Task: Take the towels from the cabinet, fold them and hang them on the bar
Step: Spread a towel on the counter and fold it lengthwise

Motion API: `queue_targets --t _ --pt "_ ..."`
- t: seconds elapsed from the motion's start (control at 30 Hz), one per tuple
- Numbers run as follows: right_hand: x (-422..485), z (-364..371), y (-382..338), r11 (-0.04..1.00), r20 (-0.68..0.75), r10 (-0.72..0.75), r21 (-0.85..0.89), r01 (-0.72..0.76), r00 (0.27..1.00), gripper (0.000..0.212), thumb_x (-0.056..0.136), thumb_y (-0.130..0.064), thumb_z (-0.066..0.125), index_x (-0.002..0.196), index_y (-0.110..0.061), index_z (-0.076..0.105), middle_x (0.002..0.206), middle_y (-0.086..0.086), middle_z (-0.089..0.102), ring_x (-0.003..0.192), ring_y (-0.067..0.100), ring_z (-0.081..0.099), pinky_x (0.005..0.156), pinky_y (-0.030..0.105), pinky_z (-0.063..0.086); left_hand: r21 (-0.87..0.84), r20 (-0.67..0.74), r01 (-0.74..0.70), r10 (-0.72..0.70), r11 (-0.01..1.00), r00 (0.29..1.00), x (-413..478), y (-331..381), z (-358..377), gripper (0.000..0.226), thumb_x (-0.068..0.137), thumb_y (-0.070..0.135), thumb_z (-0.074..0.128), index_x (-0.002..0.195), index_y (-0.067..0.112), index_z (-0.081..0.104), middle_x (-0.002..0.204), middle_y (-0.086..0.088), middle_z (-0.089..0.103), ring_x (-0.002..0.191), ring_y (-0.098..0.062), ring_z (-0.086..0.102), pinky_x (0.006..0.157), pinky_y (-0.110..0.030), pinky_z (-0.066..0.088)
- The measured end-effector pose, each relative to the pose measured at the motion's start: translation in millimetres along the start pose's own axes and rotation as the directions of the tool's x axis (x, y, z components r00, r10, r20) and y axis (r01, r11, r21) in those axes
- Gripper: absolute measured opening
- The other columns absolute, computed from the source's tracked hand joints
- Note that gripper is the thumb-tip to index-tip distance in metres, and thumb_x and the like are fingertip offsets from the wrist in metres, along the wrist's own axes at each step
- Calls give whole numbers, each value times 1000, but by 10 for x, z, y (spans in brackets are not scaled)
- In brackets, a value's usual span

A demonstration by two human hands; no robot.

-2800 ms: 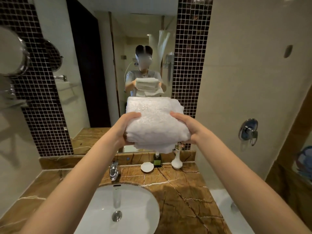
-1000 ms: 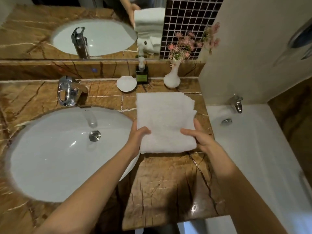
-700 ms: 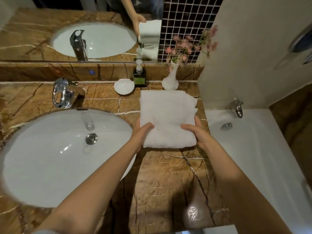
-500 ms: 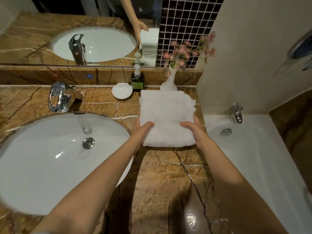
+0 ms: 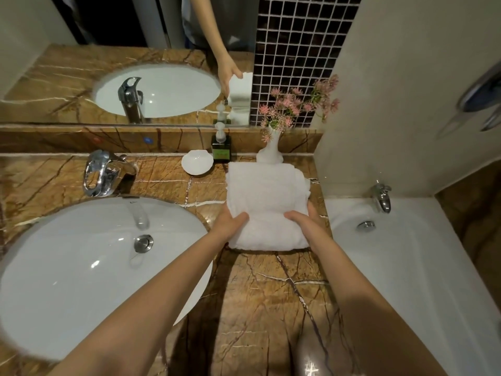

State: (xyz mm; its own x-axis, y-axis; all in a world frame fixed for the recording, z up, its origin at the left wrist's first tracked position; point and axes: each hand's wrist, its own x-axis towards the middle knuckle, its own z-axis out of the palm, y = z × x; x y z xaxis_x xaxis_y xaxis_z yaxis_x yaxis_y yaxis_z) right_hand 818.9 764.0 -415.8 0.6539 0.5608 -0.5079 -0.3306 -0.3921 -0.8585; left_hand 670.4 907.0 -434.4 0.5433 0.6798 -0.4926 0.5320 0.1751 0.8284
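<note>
Clamping the towels [image 5: 267,202] at both near corners, just right of frame centre. Done with the left grip [image 5: 230,222], thumb laid over the top and fingers hidden at the edge, and with the right grip [image 5: 306,221] mirrored on the other corner. Both closed on the stack, so holding it rather than merely touching.

Resting flat on the desk [image 5: 271,294], between the sink [image 5: 81,267] at left and the bathtub [image 5: 393,267] at right. Far edge up against the vase [image 5: 269,150] or just short of it; cannot tell which.

Placed here probably for a firm, dry surface to fold on. Gripped at two corners likely to keep the layers squared. No bar in view; hanging not yet done.
</note>
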Motion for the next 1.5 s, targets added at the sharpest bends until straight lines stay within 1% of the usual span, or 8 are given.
queue_targets --t 0.2,0.57,0.67,0.87,1.0,1.2,1.3,1.5 --pt "-48 4 -53 1000 -9 6 -30 -6 1000 62 84 -10 67 140 -21 42 118 -4 53 102 14 49 65 20 40 58 -11 13 -13 998 1000 -49 13 -21 58 90 27 59 141 12 34 138 -9 49 124 -29 48 99 -34 40" --pt "-127 -64 -191 956 -77 41 -287 -62 996 82 75 -26 78 145 -16 36 144 4 44 124 25 47 97 34 40 226 -43 -64 75 972 996 -137 404 -220 52 84 26 66 129 11 47 128 -7 55 113 -25 52 82 -30 41" --pt "-160 -75 -179 941 -146 -12 -335 -38 989 85 71 -32 79 143 -19 37 142 4 46 123 26 48 100 39 43 472 -89 -217 291 854 952 -32 713 -327 56 83 30 63 132 11 44 132 -9 50 116 -24 48 88 -34 40" --pt "-313 -40 -99 922 -166 -23 -385 -43 986 71 75 -29 77 137 -16 44 135 4 49 120 24 49 88 28 42 789 242 -442 445 427 862 333 1077 -322 57 86 39 57 137 16 43 137 -6 46 127 -25 42 100 -42 41" --pt "-365 -39 -10 893 -160 -34 -448 -41 987 69 73 -25 79 134 -15 48 128 4 53 114 22 52 81 24 41 840 327 -416 286 349 901 417 1146 -187 64 83 44 59 139 19 39 141 -6 46 127 -27 45 100 -45 43" --pt "-377 -51 59 863 -164 -65 -505 -27 984 83 63 -29 83 135 -19 45 129 5 51 115 23 50 91 32 46 854 299 -401 318 332 900 334 1209 -113 53 70 42 69 116 16 59 113 -2 62 101 -24 59 79 -38 52" --pt "-393 -76 40 852 -142 -90 -524 2 986 83 62 -27 84 135 -18 45 128 4 52 114 23 51 88 29 45 822 394 -491 336 288 856 213 1302 -113 31 74 32 68 97 12 63 101 -7 64 89 -25 59 68 -34 48" --pt "-437 -161 -151 852 -45 -168 -509 122 985 95 59 -27 89 140 -16 41 132 0 48 123 22 47 93 31 43 696 573 -676 381 241 725 -102 1415 -217 22 77 21 65 98 17 61 99 -3 65 91 -24 59 76 -42 51"
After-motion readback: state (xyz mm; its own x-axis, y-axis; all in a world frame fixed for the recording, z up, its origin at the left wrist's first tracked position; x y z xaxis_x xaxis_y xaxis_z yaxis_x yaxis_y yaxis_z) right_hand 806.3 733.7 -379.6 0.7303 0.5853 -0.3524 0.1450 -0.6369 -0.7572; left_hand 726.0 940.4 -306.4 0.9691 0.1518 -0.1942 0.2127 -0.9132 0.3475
